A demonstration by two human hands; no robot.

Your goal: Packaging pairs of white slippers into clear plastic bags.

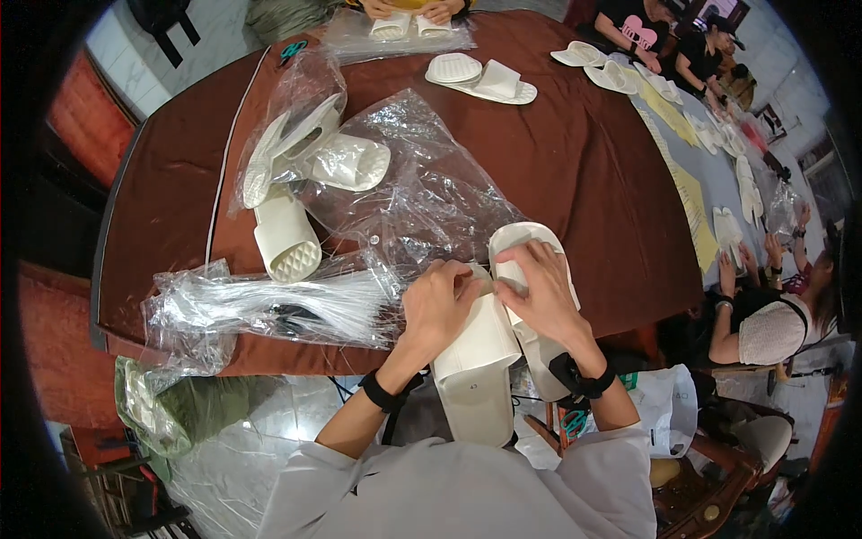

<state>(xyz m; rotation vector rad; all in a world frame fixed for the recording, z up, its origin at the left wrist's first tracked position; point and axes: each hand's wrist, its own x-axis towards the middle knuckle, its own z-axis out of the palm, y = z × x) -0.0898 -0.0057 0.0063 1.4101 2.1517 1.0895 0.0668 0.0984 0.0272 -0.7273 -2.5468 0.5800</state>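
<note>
At the table's near edge I have a pair of cream slide slippers side by side, a left slipper [476,395] and a right slipper [543,359]. My left hand [437,307] is closed on the strap edge of the left slipper, fingers curled. Over the right slipper's strap lies my right hand [542,292], its thumb and fingers bent inward toward the other hand. Whether a thin tie is between my fingertips cannot be made out. A bundle of clear plastic strands [296,304] lies left of my left hand, partly on a clear bag.
Beyond my hands spread clear plastic bags [422,171] and loose slippers [285,234]. Another slipper pair [485,79] lies at the far side of the brown-covered table [575,162]. Across it, a person's hands [409,11] handle slippers. More people work at a grey table [696,148] on the right.
</note>
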